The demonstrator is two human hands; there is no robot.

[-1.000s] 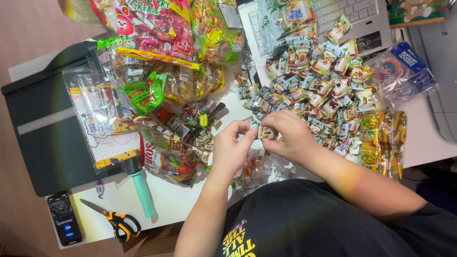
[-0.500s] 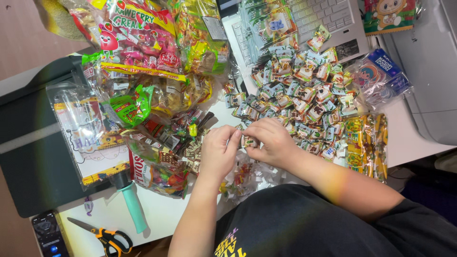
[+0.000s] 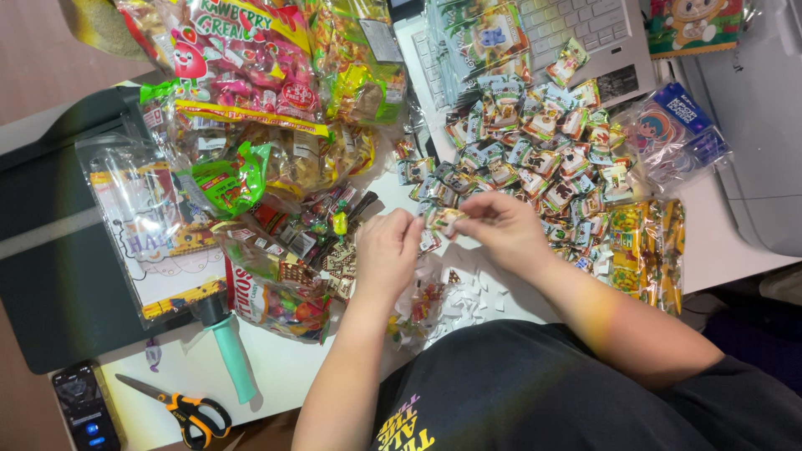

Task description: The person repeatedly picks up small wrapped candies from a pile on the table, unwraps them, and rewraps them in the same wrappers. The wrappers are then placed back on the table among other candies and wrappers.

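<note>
Candy wrapper [image 3: 443,219] above cluttered white table [image 3: 284,367]

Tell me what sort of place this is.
Probably a home or small-office desk used for packing sweets: a white desk with an open laptop, heaps of small wrapped candies, big candy bags and scissors.

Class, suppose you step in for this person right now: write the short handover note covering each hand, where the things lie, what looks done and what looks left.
Left hand and right hand: both pinch one small wrapped sweet between them, above the white table.
A pile of similar wrapped sweets lies beyond the right hand, partly on a laptop.
Big candy bags lie beyond the left hand.
White paper scraps lie under the hands.
Scissors and a phone lie by the table's near edge.
Done: unclear. Left: the pile remains large.
</note>
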